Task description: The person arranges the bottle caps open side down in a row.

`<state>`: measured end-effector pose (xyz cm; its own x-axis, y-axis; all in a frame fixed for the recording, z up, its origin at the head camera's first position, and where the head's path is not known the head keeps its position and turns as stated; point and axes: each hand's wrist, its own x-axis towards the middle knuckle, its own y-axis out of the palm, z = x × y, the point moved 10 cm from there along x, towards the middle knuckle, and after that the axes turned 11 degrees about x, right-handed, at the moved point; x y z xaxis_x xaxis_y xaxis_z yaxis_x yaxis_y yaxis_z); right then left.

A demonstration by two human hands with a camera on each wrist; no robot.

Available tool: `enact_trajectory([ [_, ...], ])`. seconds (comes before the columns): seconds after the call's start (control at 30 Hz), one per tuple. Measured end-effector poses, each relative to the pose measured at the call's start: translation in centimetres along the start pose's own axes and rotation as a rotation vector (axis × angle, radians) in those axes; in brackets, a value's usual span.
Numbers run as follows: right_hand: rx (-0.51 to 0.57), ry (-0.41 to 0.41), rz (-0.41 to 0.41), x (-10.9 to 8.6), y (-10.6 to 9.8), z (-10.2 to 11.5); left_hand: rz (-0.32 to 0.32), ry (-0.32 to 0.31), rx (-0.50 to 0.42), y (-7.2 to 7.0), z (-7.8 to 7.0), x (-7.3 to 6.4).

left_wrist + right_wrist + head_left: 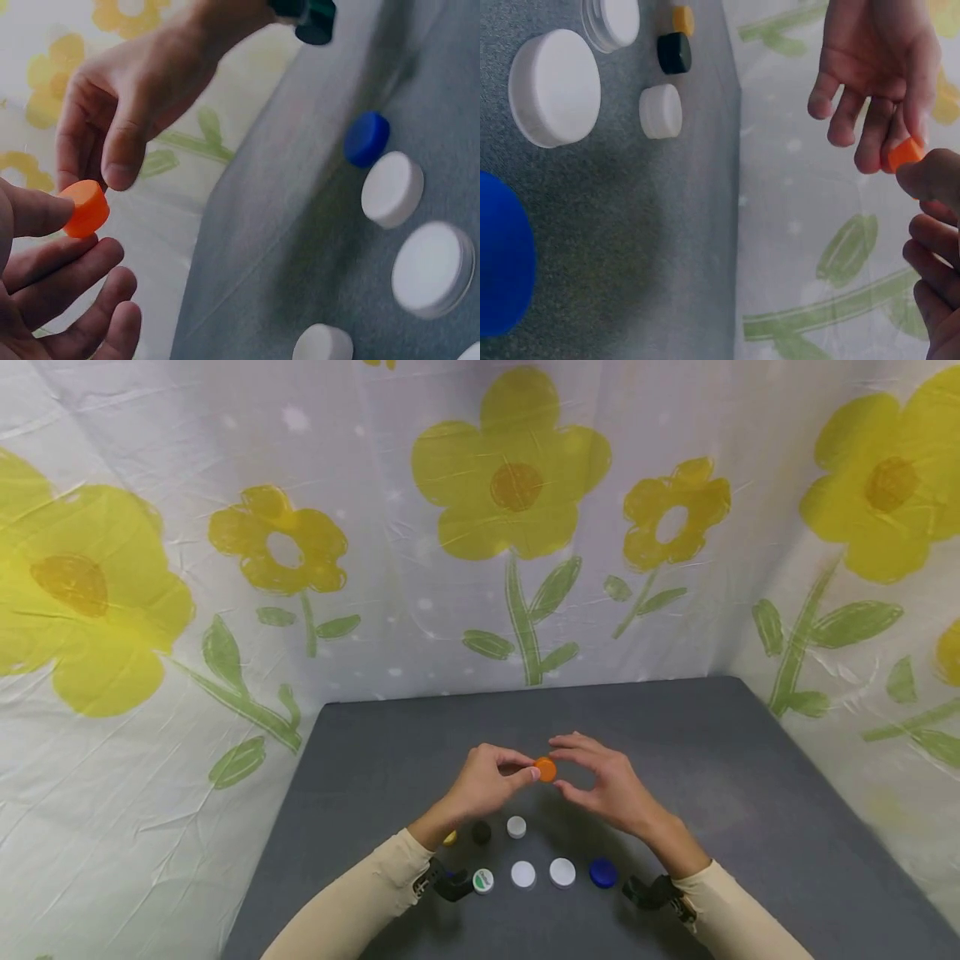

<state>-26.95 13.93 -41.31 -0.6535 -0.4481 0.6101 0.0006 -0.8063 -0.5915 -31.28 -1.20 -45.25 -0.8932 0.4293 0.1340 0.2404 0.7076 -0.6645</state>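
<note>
An orange bottle cap point(546, 769) is held up above the dark table, pinched between the thumb and fingers of my left hand point(483, 781). In the left wrist view the orange cap point(86, 208) shows its side, and the other left fingers spread loosely below it. My right hand point(606, 783) hovers just to the right of the cap, thumb and fingers parted around a gap. The head view shows space between the right fingertips and the cap. From the right wrist, the right thumb point(930, 176) overlaps part of the cap, so contact there is unclear.
Nearer the table's front lie a white-and-green cap point(483, 881), two white caps point(522, 874) and a blue cap point(603, 872). Behind them sit a small white cap point(516, 827), a black cap point(482, 832) and a partly hidden yellow cap point(450, 838). A flowered curtain point(390, 610) surrounds the table.
</note>
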Motion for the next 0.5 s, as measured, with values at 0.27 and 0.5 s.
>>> enact_trajectory([
  [0.27,0.011,-0.046,0.007,-0.4,0.5,0.4,0.099,-0.059,-0.023,1.0,0.9,0.0],
  [0.5,-0.012,0.011,0.033,-0.6,0.4,-0.4,0.036,0.081,0.068,0.3,-0.6,-0.1],
])
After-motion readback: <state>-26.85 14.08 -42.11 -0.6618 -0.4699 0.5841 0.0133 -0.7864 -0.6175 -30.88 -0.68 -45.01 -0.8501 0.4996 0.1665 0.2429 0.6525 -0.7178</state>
